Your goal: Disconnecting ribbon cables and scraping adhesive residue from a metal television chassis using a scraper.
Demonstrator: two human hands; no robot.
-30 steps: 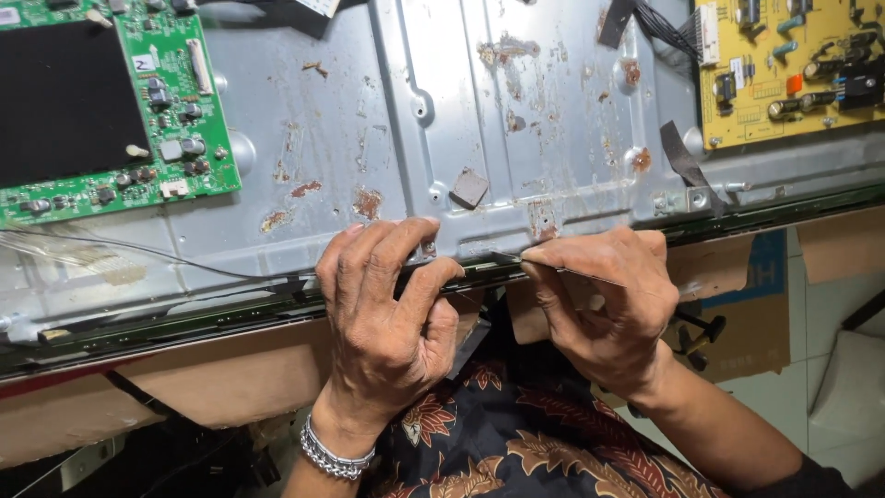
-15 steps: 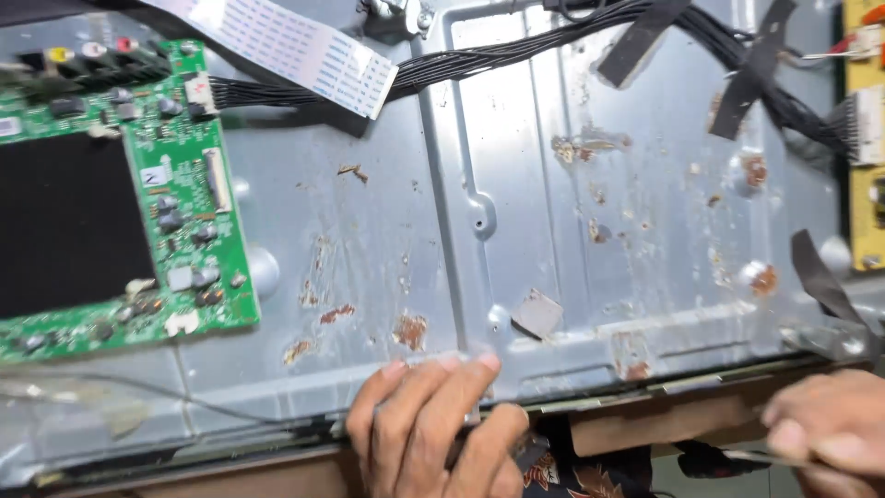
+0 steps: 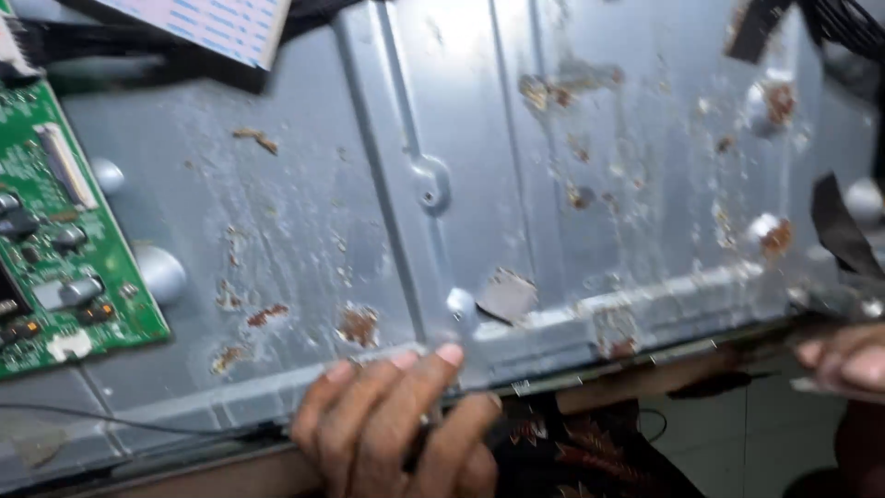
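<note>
- The left hand (image 3: 396, 429) grips the near lower edge of the grey metal back panel (image 3: 304, 231), with its fingers (image 3: 433, 369) curled up over the raised lip and the thumb below the edge.
- The right hand (image 3: 843, 364) enters at the right border, near the same lower edge; only a few fingers show. They appear to pinch a thin pale strip (image 3: 830, 389), though blur and cropping leave the exact hold uncertain.
- The panel lies tilted across the view and fills most of it. Rust-coloured spots (image 3: 358, 325) and scuffs mark its face.
- A green circuit board (image 3: 64, 277) is mounted at the panel's left, well apart from both hands.
- A white flat ribbon cable (image 3: 207, 23) lies at the upper left, above the board.
- A scrap of grey tape (image 3: 505, 295) sits just above the lip, near the left fingertips.
- Black tape strips (image 3: 834, 231) lie at the right edge, just above the right hand.
- Dark patterned cloth (image 3: 572, 452) shows below the panel edge, beside the left hand.
</note>
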